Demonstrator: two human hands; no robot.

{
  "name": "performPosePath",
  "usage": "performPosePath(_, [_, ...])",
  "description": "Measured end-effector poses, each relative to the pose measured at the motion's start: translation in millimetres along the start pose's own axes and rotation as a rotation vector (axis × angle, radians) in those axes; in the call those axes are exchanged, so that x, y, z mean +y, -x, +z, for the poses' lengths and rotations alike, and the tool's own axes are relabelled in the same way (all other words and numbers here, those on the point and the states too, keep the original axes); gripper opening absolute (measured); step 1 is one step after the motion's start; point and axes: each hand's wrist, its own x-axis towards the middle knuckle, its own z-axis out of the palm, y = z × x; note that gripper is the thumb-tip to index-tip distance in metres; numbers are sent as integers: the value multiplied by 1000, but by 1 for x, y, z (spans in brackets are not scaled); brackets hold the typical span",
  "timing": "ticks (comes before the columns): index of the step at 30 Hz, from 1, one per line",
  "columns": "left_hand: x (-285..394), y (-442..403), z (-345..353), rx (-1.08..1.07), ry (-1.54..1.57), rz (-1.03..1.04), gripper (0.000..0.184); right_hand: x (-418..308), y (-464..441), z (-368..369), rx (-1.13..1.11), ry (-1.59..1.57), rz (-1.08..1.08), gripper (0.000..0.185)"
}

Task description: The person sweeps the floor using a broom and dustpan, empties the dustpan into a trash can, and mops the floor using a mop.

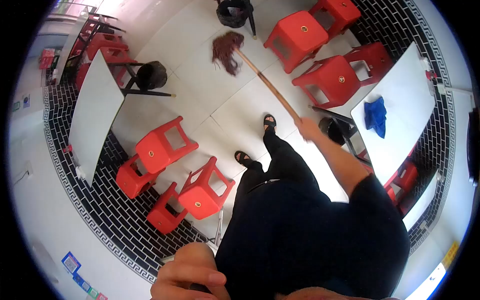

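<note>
My right hand point(309, 130) is wrapped round the wooden handle point(277, 95) of a mop, with the arm stretched forward. The mop's dark red strands point(226, 52) lie spread on the pale tiled floor, ahead of my feet. Close to the camera at the bottom left, my left hand point(190, 275) has its fingers curled. A small dark patch shows under these fingers, and I cannot make out what it is.
Red stools point(201, 192) stand on the left and more red stools point(334, 80) on the right. White tables point(97, 110) line both walls; a blue cloth point(375, 117) lies on the right one. Black-lined bins point(151, 75) stand at the left and at the top point(233, 13).
</note>
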Motion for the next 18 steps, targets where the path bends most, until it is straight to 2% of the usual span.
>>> performPosePath(1, [3,-2,2,-104,-157,-19,30,-58,-12,-25,-32,16,80,50])
performPosePath(2, [3,-9,14,-109,-174,-26,30,-86,-35,-37,-15,39,51,50])
performPosePath(5, [3,-28,41,-19,-238,7,23,-112,-54,-58,2,54,31,48])
performPosePath(6, [6,-28,41,-1,-55,-86,22,-115,-56,-65,8,52,37,47])
performPosePath(7, [7,-30,43,17,132,-178,21,-104,-51,-67,-25,114,14,45])
performPosePath(8, [4,-33,45,20,139,-176,21,-82,-37,-67,-54,175,-7,43])
performPosePath(10, [-7,-46,53,38,259,-66,26,-10,-4,-45,25,200,-34,42])
performPosePath(12, [-8,-45,43,18,185,-34,28,49,52,-30,62,229,13,42])
performPosePath(13, [-9,-45,39,7,102,-9,30,84,86,-27,25,329,-135,40])
performPosePath(14, [-10,-48,37,13,107,0,30,100,129,-28,57,287,46,38])
performPosePath(17, [-13,-55,31,17,112,31,33,157,251,-47,-18,283,166,39])
performPosePath(18, [-12,-58,28,-11,127,12,32,138,289,-62,-72,365,358,42])
